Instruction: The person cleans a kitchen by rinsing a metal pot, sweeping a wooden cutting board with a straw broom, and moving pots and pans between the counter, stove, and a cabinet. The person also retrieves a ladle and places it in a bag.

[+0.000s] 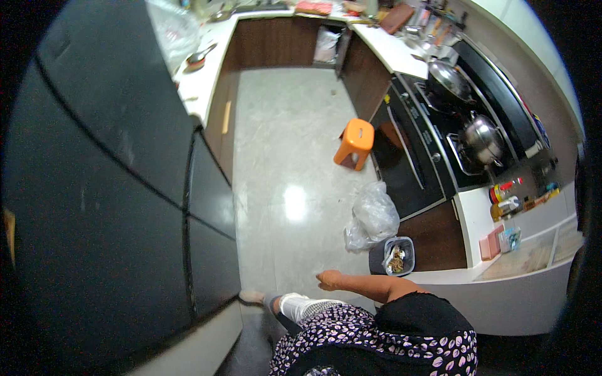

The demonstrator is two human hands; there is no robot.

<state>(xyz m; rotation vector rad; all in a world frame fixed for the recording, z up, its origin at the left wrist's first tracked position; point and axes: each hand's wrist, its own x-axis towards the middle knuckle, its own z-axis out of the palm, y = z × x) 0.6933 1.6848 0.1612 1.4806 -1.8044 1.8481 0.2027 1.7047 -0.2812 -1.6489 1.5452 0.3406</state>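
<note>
My right hand [329, 279] hangs over the grey floor [277, 164], its fingers partly curled; no object shows in it, but its palm side is hidden. Its bare forearm runs back to a black sleeve, left of a dark bin [400, 256] with scraps in a liner. Above the bin, clear plastic bags [374, 216] lie on the floor by the oven. My left hand is out of view. A patterned apron, a white trouser leg and one foot show at the bottom.
An orange plastic stool [358, 136] stands by the oven [400, 155]. Two lidded metal pots, one [483, 138] nearer, sit on the hob. Tall dark cabinet doors [108, 197] line the left. A white counter [214, 61] with utensils runs round the far end.
</note>
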